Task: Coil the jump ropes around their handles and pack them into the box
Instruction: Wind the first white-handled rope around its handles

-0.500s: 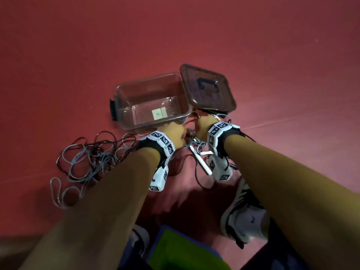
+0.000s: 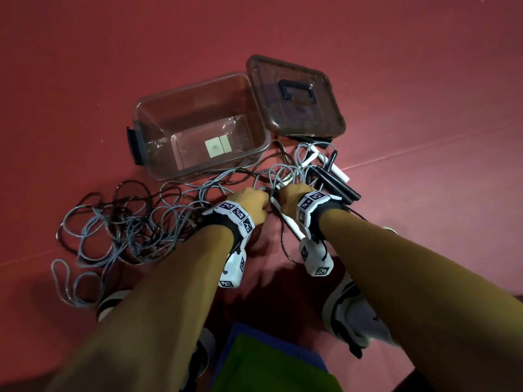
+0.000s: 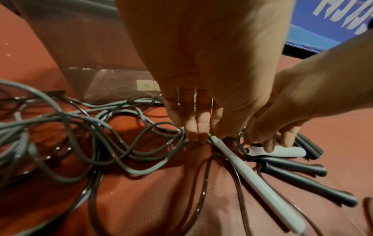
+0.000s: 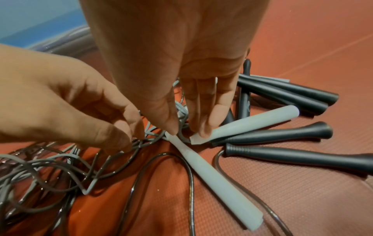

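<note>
Pinching at the narrow tip of a long white handle (image 4: 212, 180), the right hand (image 4: 177, 63) has its thumb on that tip while its fingertips (image 4: 203, 127) press the near end of a second white handle (image 4: 252, 121) lying just beside it. The left hand (image 4: 66, 102) is curled, fingertips closed on a cluster of grey cords (image 3: 113, 127) immediately left of the same tip; both hands meet there, nearly touching. The long white handle is slim, tapered toward the cord end and flared at its free end, lying flat on the red floor (image 2: 424, 80). Fanned out to its right lie several black handles (image 4: 282, 132), ribbed near the cord end and flared at the butt, some overlapping. Thin dark glossy cords (image 4: 189, 183) loop around the white handle. To the left, grey and black cords spread in a loose uncoiled tangle (image 2: 119, 227) across the floor. Beyond the hands stands the clear box (image 2: 198, 128), open, with two pale labels on its bottom and a dark latch on its left end. Its dark-tinted lid (image 2: 294, 97), with a black carry handle, lies against the box's right side.
</note>
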`<act>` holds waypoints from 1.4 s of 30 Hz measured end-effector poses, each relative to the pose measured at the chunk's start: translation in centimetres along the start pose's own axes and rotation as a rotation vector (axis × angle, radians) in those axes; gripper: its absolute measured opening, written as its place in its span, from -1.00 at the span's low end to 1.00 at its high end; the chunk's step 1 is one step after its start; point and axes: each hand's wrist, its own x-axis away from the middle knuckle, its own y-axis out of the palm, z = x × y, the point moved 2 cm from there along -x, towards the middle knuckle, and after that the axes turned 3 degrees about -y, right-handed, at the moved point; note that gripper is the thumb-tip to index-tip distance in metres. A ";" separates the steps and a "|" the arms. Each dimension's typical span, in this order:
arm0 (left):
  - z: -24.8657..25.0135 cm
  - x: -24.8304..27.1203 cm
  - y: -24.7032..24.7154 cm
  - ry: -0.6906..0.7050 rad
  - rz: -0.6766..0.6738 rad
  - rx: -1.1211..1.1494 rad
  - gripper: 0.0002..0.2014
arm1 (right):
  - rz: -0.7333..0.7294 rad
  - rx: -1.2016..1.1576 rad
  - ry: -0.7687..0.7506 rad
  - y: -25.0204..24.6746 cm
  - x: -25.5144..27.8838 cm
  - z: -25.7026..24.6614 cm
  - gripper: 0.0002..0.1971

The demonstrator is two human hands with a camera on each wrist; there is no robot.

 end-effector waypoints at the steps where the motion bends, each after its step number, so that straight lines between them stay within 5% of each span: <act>1: 0.0 -0.3 0.3 0.008 0.001 0.007 -0.78 | 0.000 -0.005 -0.004 0.0 0.0 0.0 -0.70; 12: 1.2 -2.4 2.3 0.033 -0.056 0.132 -0.44 | -0.041 -0.124 0.053 2.0 -1.0 1.0 -0.71; 42: -1.8 -0.8 0.3 -0.072 0.185 0.535 -0.78 | 0.054 -0.417 0.135 -0.8 0.0 -2.0 -0.80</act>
